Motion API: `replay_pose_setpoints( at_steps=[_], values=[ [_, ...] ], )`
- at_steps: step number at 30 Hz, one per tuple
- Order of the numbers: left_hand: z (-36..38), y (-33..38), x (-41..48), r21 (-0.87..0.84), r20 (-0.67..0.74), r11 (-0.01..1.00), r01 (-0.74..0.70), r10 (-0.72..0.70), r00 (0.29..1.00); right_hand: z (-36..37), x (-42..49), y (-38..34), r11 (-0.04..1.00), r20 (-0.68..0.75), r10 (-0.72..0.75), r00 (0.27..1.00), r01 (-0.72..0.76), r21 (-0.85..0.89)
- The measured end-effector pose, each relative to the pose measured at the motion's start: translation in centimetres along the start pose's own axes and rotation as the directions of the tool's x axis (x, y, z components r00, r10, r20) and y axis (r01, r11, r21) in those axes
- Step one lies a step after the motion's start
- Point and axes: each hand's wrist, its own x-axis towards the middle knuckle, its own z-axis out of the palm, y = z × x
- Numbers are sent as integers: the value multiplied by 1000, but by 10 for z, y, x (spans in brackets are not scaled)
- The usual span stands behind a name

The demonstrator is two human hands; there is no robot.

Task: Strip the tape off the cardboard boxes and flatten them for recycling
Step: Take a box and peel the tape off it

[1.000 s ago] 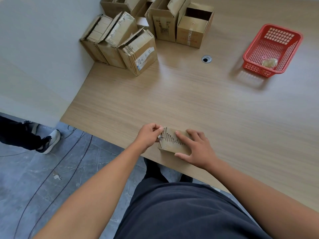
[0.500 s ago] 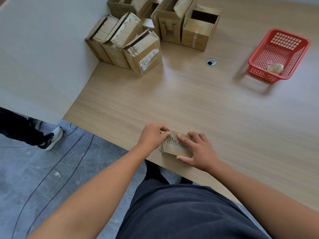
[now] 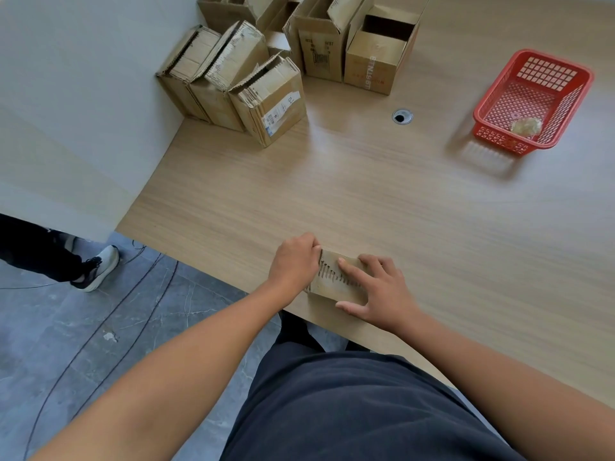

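Note:
A small flattened cardboard box [image 3: 329,288] lies on the wooden table [image 3: 366,201] close to its front edge, with a jagged torn line across its top. My left hand [image 3: 293,264] is curled at the box's left end and pinches a strip of tape there; the strip is mostly hidden by my fingers. Fingers spread and straight, my right hand [image 3: 382,294] presses down on the box top, the thumb along its near side.
Three flattened boxes [image 3: 233,81] lean at the table's back left, by the wall. Behind them stand several open boxes [image 3: 379,61]. A red basket [image 3: 506,139] at the right holds a tape wad [image 3: 525,126]. Another person's shoe [image 3: 96,267] is on the floor to the left.
My left hand has closed tighter over the box's left end, hiding the strip it pinches. My right hand has slid slightly left along the box top. The view tilted a little.

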Motion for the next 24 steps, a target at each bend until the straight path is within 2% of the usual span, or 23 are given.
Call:
replay_pose_setpoints(
  at_steps=[3,5,6,8,9,11,13,18,24],
  values=[
    [3,2,3,-180,-2,959,220,-224,975,0,0,-1,1000,-2,1,1000,-1,-1],
    [6,1,6,-306,57,879,366,-367,929,0,-1,-1,1000,-2,-7,1000,7,-1],
    [7,0,7,-405,118,798,447,-439,891,0,-1,-1,1000,0,-13,1000,13,-4],
    [7,-1,10,-597,287,546,588,-540,792,1,-2,0,1000,8,-24,1000,24,-9],
    [6,-2,12,-639,360,432,637,-564,743,0,-2,0,1000,11,-25,1000,25,-10],
    [2,-5,14,-650,477,274,708,-578,662,0,-2,0,1000,13,-21,1000,21,-10],
    [-1,-7,16,-622,582,174,763,-549,599,0,-1,0,1000,13,-17,1000,17,-5],
    [-4,-16,13,-574,711,52,817,-462,530,0,0,0,1000,12,-24,1000,24,17],
    [-6,-23,5,-519,801,-46,853,-375,467,1,0,2,997,20,-46,999,44,60]
  ],
)
